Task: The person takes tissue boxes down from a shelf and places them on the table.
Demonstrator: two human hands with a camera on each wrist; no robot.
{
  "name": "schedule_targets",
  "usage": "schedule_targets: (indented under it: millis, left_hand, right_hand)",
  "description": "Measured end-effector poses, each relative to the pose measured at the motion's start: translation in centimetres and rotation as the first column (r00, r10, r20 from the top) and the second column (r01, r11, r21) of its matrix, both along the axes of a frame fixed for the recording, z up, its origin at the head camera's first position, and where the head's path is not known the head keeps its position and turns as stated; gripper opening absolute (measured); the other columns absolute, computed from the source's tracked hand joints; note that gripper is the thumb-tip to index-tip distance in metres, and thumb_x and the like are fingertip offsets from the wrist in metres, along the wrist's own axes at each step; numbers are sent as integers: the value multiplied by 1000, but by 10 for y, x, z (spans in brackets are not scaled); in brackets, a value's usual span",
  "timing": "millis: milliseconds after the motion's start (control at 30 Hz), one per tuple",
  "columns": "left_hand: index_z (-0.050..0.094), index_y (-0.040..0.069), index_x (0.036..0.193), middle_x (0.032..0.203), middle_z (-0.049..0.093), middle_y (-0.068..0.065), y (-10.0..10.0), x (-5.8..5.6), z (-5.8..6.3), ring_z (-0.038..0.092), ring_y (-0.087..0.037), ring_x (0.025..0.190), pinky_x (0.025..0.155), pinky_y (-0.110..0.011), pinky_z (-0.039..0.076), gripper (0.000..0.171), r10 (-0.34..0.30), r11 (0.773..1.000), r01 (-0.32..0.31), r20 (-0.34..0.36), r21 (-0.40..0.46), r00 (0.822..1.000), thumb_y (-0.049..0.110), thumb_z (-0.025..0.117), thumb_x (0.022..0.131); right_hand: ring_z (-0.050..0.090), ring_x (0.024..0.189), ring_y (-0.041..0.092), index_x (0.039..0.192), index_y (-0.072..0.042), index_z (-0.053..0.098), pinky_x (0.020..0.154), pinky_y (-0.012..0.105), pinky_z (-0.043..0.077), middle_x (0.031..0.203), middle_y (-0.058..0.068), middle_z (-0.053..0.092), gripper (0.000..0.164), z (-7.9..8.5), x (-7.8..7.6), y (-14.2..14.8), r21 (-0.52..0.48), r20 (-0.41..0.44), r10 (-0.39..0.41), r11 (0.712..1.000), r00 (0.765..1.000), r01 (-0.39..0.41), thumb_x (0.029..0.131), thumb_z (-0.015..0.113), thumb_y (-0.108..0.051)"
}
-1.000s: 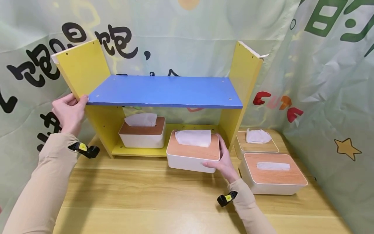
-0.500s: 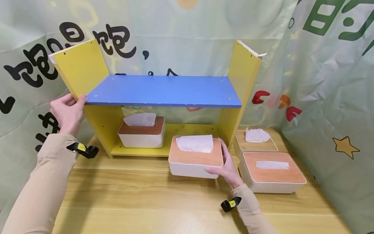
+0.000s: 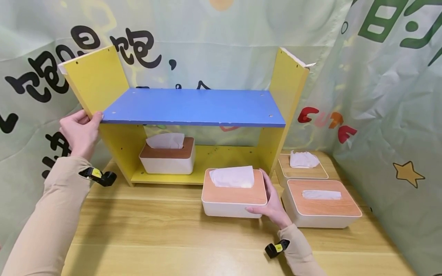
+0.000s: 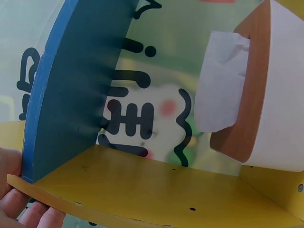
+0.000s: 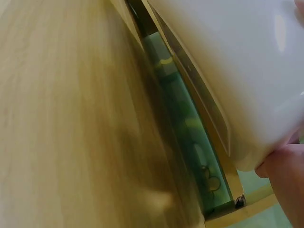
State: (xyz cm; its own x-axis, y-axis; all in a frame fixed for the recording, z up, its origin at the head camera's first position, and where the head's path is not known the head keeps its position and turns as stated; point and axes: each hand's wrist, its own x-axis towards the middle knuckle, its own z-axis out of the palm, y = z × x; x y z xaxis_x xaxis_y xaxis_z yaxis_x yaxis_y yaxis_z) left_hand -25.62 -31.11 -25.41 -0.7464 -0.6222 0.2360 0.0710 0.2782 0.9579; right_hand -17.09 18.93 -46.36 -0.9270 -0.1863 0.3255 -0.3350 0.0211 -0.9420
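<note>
My right hand (image 3: 272,201) grips the right end of a tissue box (image 3: 235,193) with a light wood lid, thumb on its front and fingers behind. A white tissue sticks up from its slot. The box is just in front of the shelf unit's lower opening; its white underside (image 5: 237,61) shows tilted in the right wrist view. At the left, my left hand (image 3: 81,132) pinches the front edge of the yellow side panel (image 3: 94,82), by the end of the blue shelf (image 3: 197,107). Inside the lower compartment sits a second tissue box (image 3: 167,163) with a darker brown lid.
Two more tissue boxes stand right of the shelf unit: a front one (image 3: 322,209) and, behind it, one with a pale lid (image 3: 300,172). The wooden table (image 3: 155,237) extends in front. A printed cloth (image 3: 214,38) hangs behind and at both sides.
My right hand has drawn the tissue box toward me and slightly right, out from the lower shelf's front edge. My left hand keeps its hold on the side panel.
</note>
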Motion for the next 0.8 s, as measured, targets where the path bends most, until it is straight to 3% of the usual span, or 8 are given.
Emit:
schedule_targets:
  millis: [267,533,800]
  left_hand:
    - [69,12,129,57,57,37,0,1,0,59,16,63,62,-3,47,45,0,1000,0,-5,-2,1000,25,75,87]
    - [71,12,127,56,57,37,2,1,0,59,16,62,62,-3,47,43,8,1000,-8,-14,-22,1000,26,75,87]
    - [69,12,128,57,57,37,2,1,0,59,15,62,61,-3,47,44,5,1000,-5,-13,-13,1000,25,74,87]
  right_hand:
    - [50,124,0,161,-5,13,101,16,46,148,-2,43,124,-6,4,4,-5,-5,19,1000,1000,-19,62,85,9]
    - [49,126,-2,161,-6,13,102,14,44,154,14,38,125,-13,4,6,27,10,16,999,1000,-17,61,86,9]
    - [48,126,-2,161,-5,13,104,12,42,154,17,37,125,-17,5,7,24,22,19,1000,1000,-20,60,86,8]
